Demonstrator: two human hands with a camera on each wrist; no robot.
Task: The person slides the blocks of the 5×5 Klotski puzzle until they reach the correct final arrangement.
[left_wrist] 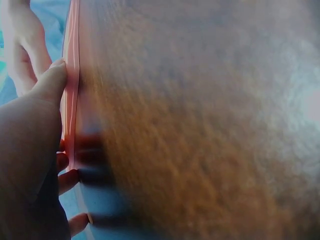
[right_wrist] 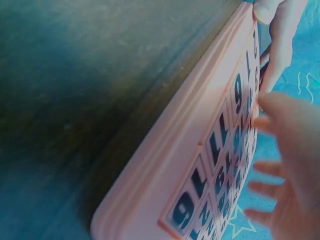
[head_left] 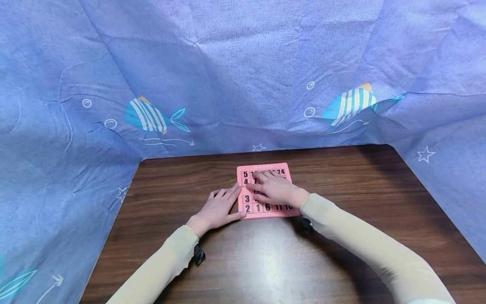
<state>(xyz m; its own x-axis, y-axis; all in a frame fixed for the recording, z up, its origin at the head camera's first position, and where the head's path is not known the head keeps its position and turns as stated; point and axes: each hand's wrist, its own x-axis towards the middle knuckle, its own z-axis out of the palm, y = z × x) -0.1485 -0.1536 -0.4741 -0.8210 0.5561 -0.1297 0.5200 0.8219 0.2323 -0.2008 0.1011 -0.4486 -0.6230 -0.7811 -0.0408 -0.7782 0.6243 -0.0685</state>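
Note:
A pink number slide puzzle [head_left: 247, 215] with black numbers on its square tiles lies flat on the table. My left hand [head_left: 217, 210] rests along its left side, fingers extended at the left edge and thumb at the near left corner. In the left wrist view, that thumb [left_wrist: 52, 82] touches the puzzle's pink side. Over the tiles my right hand [head_left: 279, 189] is spread, palm down, covering many of the numbers. Its fingers point left, one tip near a spot without a number in the left column. In the right wrist view, tiles such as 16 and 11 show beside the blurred right hand [right_wrist: 295, 155].
The dark wood-grain table [head_left: 171, 181] carries the puzzle near its far edge. Blue cloth [head_left: 243, 84] printed with fish hangs behind and at both sides. A dark band [head_left: 198, 254] with a small device sits on the left wrist.

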